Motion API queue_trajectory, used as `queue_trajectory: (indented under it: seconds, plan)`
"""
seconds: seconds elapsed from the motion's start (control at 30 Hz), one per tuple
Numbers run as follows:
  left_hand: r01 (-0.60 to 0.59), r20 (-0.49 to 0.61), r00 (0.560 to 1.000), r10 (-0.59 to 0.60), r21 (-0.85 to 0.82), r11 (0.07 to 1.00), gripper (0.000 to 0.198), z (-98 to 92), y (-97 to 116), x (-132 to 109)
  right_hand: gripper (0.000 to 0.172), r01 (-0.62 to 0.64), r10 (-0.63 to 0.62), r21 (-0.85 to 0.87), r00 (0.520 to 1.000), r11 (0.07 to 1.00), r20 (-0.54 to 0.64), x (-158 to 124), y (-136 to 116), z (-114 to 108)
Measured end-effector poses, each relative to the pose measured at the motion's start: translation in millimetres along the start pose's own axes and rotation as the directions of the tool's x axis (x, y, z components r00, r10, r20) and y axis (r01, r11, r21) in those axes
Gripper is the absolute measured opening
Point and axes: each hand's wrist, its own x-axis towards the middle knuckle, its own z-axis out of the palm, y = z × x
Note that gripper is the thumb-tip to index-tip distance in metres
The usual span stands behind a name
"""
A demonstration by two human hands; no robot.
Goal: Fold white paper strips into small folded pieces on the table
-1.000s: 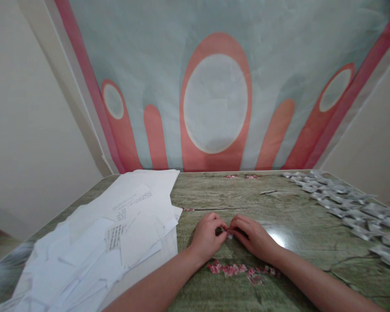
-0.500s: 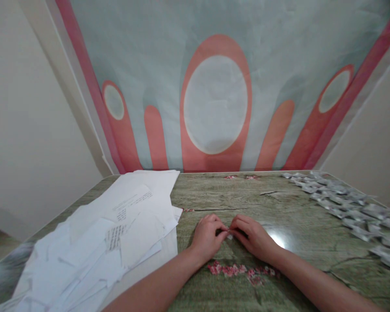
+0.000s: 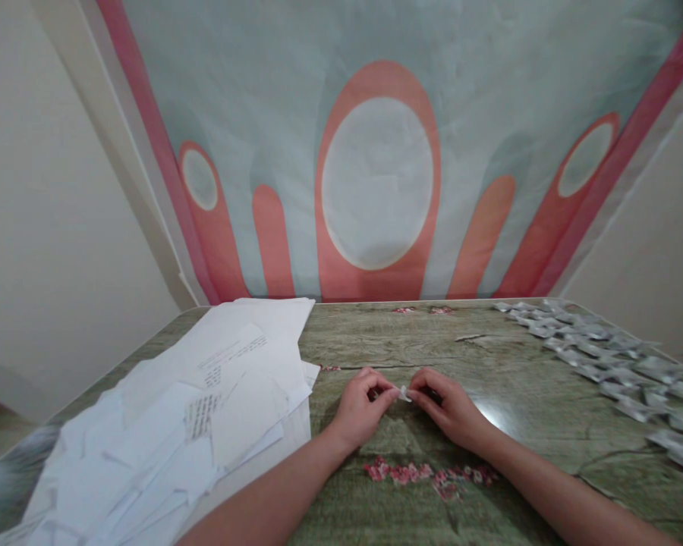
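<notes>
Paper scrap (image 3: 403,393) sits over the worktop (image 3: 376,337), strung between my left hand (image 3: 363,409), thumb and finger pinched on one end, and my right hand (image 3: 448,409), tips closed on the other. So tiny a piece, I judge, wants a light, even pinch, steady wrists, and distance from the loose sheets (image 3: 250,409) on my left.

No text can be read. On the loose white sheets (image 3: 171,360) at the left of the table (image 3: 387,337), small dark print shows: slanting lines (image 3: 232,353) toward the far side, a short block (image 3: 212,374) just nearer, and a denser block (image 3: 203,416) nearer again, all too small and blurred
</notes>
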Motion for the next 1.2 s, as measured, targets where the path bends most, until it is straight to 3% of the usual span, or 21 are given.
queue_trajectory:
  seconds: [0.43, 0.7, 1.03, 1.2]
  plan:
    - [0.081, 0.043, 0.996, -0.079, -0.043, 0.996, 0.011, 7.1, -11, -2, 0.016, -0.059, 0.061, 0.065, 0.997, 0.996, -0.038, 0, 2, -3]
    - [0.133, 0.044, 0.991, -0.128, -0.170, 0.976, 0.013, 7.2, -12, -2, 0.019, -0.149, 0.165, 0.267, 0.986, 0.952, -0.038, 0, 4, -4]
    - [0.115, -0.022, 0.992, -0.122, -0.218, 0.969, 0.011, 6.3, -12, 1, 0.023, -0.217, 0.241, 0.455, 0.971, 0.864, 0.005, 2, 4, -2]
    - [0.097, -0.018, 0.995, -0.103, -0.210, 0.973, 0.013, 5.9, -11, 1, 0.030, -0.233, 0.264, 0.443, 0.965, 0.866, -0.008, 3, 4, -2]
